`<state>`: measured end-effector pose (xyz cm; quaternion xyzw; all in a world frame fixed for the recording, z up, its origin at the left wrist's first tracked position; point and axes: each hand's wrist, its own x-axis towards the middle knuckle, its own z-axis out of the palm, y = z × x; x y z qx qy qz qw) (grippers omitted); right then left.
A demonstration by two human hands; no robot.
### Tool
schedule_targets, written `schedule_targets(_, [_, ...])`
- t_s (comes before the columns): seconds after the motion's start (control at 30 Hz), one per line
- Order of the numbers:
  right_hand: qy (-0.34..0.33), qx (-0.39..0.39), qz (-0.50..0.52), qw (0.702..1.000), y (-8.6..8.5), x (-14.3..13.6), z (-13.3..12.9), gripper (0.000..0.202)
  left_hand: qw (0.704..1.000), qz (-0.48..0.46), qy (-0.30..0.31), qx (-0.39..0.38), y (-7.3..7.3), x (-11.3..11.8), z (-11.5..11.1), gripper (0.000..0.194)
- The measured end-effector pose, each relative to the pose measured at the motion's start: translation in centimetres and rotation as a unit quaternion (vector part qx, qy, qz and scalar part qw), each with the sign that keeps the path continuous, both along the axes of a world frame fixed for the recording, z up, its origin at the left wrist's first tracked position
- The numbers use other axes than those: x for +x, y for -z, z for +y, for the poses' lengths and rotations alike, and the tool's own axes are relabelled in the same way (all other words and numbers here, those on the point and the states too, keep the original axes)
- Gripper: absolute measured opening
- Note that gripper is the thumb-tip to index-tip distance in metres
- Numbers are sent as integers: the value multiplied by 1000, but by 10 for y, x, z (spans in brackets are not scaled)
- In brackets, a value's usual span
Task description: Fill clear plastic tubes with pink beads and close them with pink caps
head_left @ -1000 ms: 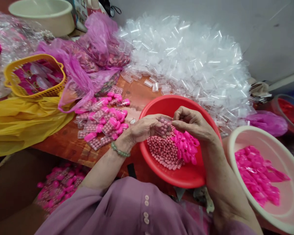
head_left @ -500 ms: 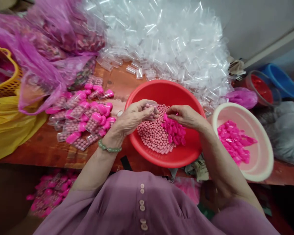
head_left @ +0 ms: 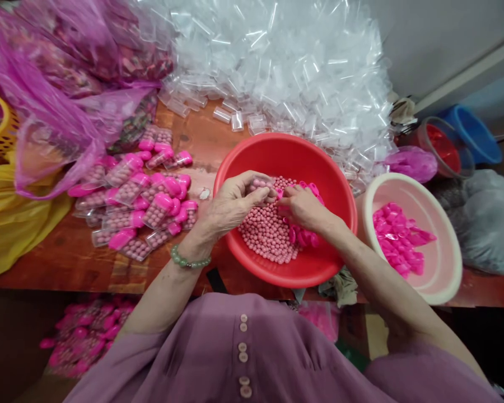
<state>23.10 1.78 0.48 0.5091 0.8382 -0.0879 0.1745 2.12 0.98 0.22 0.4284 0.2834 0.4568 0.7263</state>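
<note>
The left hand (head_left: 231, 204) is curled round a small clear bottle (head_left: 261, 183) of pink beads, over the left side of the red basin (head_left: 277, 154). Just to its right, the right hand (head_left: 304, 208) pinches what looks to be a pink cap (head_left: 279, 193), mostly hidden by the fingers. I'd guess they work over the basin so that any stray bead drops back among the loose beads (head_left: 266, 238) there. The loose caps (head_left: 306, 238) lie in the same basin, under the right hand, presumably to keep the reach short.

Capped bottles (head_left: 157, 212) lie heaped to the left on the table (head_left: 185, 129), handy for the left hand. A purple bag (head_left: 59, 134) slumps up against that heap and hems it in. On the far side, a great mound of clear containers (head_left: 277, 67) crowds towards the basin's rim. To the right, a white basin (head_left: 445, 268) of more pink pieces (head_left: 397, 240) sits close by, beyond the right forearm, which crosses the red rim.
</note>
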Motion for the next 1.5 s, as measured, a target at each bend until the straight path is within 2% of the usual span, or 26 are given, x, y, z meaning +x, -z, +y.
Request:
schedule_targets(0.07, [62, 25, 144, 987, -6, 13, 2, 19, 1000, 9, 3, 1, -1, 0, -1, 21])
schedule_targets(0.1, [106, 26, 239, 965, -9, 18, 2, 21, 1000, 14, 3, 1, -1, 0, -1, 21])
schedule_targets(0.13, [156, 15, 336, 929, -11, 22, 1, 23, 1000, 21, 3, 2, -2, 0, -1, 22])
schedule_targets(0.2, [257, -20, 506, 823, -16, 25, -2, 29, 999, 45, 4, 4, -2, 0, -1, 22])
schedule_targets(0.27, [331, -51, 618, 711, -20, 20, -5, 34, 997, 76, -4, 8, -1, 0, -1, 24])
schedule_targets(0.33, [361, -75, 677, 637, -24, 12, -8, 38, 995, 101, -8, 12, -1, 0, 0, 26])
schedule_targets(0.4, [369, -93, 704, 600, -28, 2, -9, 38, 994, 109, -7, 13, -1, 0, 0, 26])
schedule_targets(0.47, [367, -108, 716, 584, -31, -5, -10, 36, 994, 106, -2, 16, -2, 0, 0, 25])
schedule_targets(0.57, [349, -115, 731, 574, -31, -14, -9, 30, 996, 86, -1, 5, -3, 0, 0, 27])
schedule_targets(0.63, [332, -102, 734, 583, -28, -18, -9, 27, 998, 69, 3, -11, -3, 0, -1, 29])
schedule_targets(0.7, [309, -68, 719, 619, -23, -22, -9, 24, 999, 47, 4, -25, -3, 0, 0, 31])
schedule_targets(0.83, [241, 5, 654, 717, -17, -30, -10, 18, 999, -1, -3, -43, -4, -1, 0, 35])
schedule_targets(0.93, [203, 37, 627, 751, -16, -35, -12, 17, 999, -10, -13, -33, -4, -1, 0, 33])
schedule_targets(1.07, [143, 139, 547, 813, -16, -38, -14, 14, 1000, -9, -18, -22, -2, -2, 0, 29])
schedule_targets(1.13, [112, 170, 516, 832, -16, -38, -14, 12, 1000, -14, -13, -20, -1, -3, 0, 28])
schedule_targets(1.2, [111, 165, 516, 833, -18, -37, -13, 11, 1000, -23, -4, -18, -1, -3, -1, 28])
schedule_targets(1.23, [128, 154, 529, 824, -20, -37, -12, 11, 999, -29, 3, -18, -2, -3, -1, 28])
schedule_targets(1.33, [203, 127, 601, 762, -30, -37, -9, 14, 999, -33, 27, -21, -4, -4, -2, 29])
schedule_targets(1.4, [220, 122, 633, 732, -36, -39, -8, 17, 999, -25, 40, -25, -5, -3, -2, 29])
schedule_targets(1.43, [214, 121, 635, 732, -39, -41, -9, 17, 998, -21, 44, -25, -5, -3, -2, 29])
schedule_targets(1.5, [188, 123, 621, 751, -43, -45, -11, 17, 999, -15, 46, -22, -5, -2, -2, 29])
